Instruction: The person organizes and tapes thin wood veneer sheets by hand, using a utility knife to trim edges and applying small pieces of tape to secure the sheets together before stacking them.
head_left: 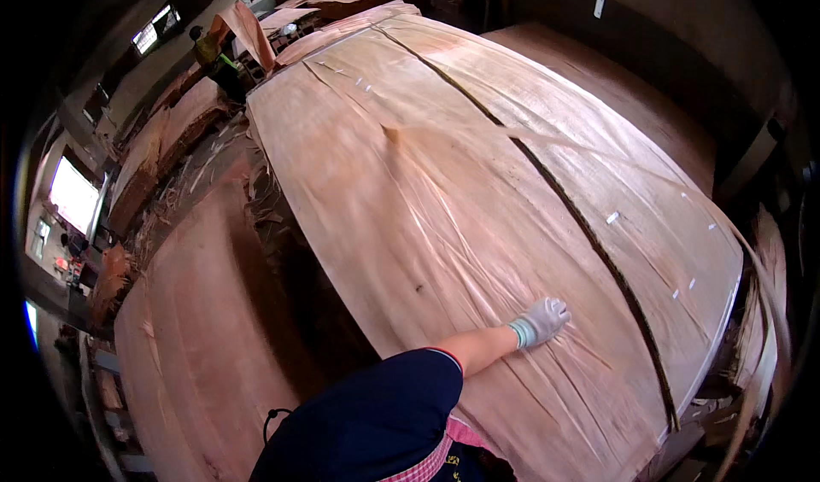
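Observation:
My left arm, in a short dark navy sleeve, reaches up and to the right across a broad sheet of pale pinkish wood veneer. My left hand wears a white glove with a teal cuff. Its fingers are curled closed on the veneer's surface, and what they hold, if anything, is hidden. Creases and ripples run lengthwise through the sheet around the hand. To the right of it, a long dark gap divides the veneer. A thin pale veneer strip arches over the sheet toward the right edge. My right hand is out of view.
More reddish veneer lies at the left, beyond a dark gap. Rough-edged veneer stacks and scraps stand farther left. Another person is at the far left end. Loose strips hang at the right edge. Small white pieces dot the sheet.

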Tool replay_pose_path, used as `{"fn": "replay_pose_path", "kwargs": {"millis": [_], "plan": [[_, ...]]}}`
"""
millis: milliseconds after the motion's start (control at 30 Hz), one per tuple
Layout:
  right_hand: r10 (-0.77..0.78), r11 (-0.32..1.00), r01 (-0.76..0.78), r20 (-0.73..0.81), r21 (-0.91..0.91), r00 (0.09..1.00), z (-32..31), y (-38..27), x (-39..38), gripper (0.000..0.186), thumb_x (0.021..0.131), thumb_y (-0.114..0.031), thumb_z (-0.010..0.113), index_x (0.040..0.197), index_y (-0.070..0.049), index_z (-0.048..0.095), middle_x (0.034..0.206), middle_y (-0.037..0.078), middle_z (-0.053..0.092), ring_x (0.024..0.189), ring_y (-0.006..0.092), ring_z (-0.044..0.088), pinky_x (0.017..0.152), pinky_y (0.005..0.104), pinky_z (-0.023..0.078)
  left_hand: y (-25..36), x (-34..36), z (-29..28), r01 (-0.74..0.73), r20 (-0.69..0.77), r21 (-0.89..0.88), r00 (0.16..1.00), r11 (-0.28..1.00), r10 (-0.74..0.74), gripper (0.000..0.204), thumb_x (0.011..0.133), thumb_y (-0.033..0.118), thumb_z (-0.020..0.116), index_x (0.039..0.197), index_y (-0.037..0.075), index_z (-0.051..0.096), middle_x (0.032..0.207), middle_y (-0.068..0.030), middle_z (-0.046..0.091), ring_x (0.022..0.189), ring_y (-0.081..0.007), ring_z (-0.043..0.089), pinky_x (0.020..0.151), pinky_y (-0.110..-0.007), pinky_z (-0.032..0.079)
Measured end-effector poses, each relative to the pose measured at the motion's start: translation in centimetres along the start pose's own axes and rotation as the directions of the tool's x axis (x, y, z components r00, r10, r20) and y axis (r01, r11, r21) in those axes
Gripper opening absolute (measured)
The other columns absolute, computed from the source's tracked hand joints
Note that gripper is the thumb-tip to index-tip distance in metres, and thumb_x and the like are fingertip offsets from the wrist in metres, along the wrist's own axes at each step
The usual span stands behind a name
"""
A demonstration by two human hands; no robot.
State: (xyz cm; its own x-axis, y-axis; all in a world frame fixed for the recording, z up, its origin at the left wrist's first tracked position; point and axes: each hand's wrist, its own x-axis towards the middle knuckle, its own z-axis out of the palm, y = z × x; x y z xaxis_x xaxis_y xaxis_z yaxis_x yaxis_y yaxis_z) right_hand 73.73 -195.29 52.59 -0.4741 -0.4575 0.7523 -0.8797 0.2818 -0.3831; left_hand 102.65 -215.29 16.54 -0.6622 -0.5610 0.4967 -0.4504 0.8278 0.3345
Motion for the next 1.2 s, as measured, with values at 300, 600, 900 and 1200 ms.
{"fn": "replay_pose_path", "kwargs": {"millis": [300, 600, 900, 1200], "plan": [[0.753, 0.643, -0.752, 0.063, 0.144, 0.655, -2.0, 2.4, -26.2, 0.035, 0.092, -0.017, 0.063, 0.121, 0.001, 0.054, 0.093, 0.011, 0.060, 0.076, 0.0173, 0.055, 0.067, 0.0283, 0.049, -0.5, -0.9, 0.7, 0.003, 0.001, 0.038, 1.000, 0.999, -0.003, 0.005, 0.078, 0.015, 0.053, 0.083, 0.013, 0.054, 0.081, -0.0092, 0.054, 0.079, -0.0272, 0.055, 0.067, -0.040, 0.044], [0.887, 0.456, -0.826, -0.101, 0.331, 0.450, -8.8, 5.1, -26.5, 0.038, 0.095, -0.026, 0.056, 0.123, 0.000, 0.057, 0.110, 0.011, 0.058, 0.090, 0.0172, 0.057, 0.079, 0.0280, 0.047, 0.4, 1.2, -0.4, -0.013, 0.072, 0.046, 0.997, 0.999, 0.009, 0.011, 0.080, 0.014, 0.055, 0.090, 0.011, 0.058, 0.084, -0.0097, 0.057, 0.082, -0.0261, 0.059, 0.068, -0.040, 0.050], [0.313, 0.666, -0.455, 0.332, 0.592, 0.890, 18.2, -22.1, -3.6, 0.021, 0.092, -0.025, 0.063, 0.102, -0.007, 0.065, 0.060, -0.011, 0.035, 0.047, 0.0009, 0.027, 0.043, 0.0207, 0.018, -6.4, 3.2, -17.3, -0.013, 0.487, -0.540, 0.811, 0.842, 0.324, 0.031, 0.092, 0.027, 0.054, 0.111, 0.004, 0.058, 0.101, -0.0205, 0.062, 0.097, -0.0378, 0.059, 0.083, -0.045, 0.048], [0.340, 0.600, -0.454, 0.303, 0.659, 0.890, 43.9, -37.3, 17.4, 0.027, 0.081, -0.031, 0.076, 0.084, -0.007, 0.065, 0.069, -0.004, 0.055, 0.060, 0.0091, 0.046, 0.055, 0.0272, 0.038, -30.2, 2.2, -33.8, 0.059, 0.337, -0.589, 0.924, 0.806, 0.179, 0.030, 0.093, 0.023, 0.055, 0.115, 0.003, 0.059, 0.110, -0.0191, 0.062, 0.101, -0.0359, 0.060, 0.087, -0.040, 0.048]]}}
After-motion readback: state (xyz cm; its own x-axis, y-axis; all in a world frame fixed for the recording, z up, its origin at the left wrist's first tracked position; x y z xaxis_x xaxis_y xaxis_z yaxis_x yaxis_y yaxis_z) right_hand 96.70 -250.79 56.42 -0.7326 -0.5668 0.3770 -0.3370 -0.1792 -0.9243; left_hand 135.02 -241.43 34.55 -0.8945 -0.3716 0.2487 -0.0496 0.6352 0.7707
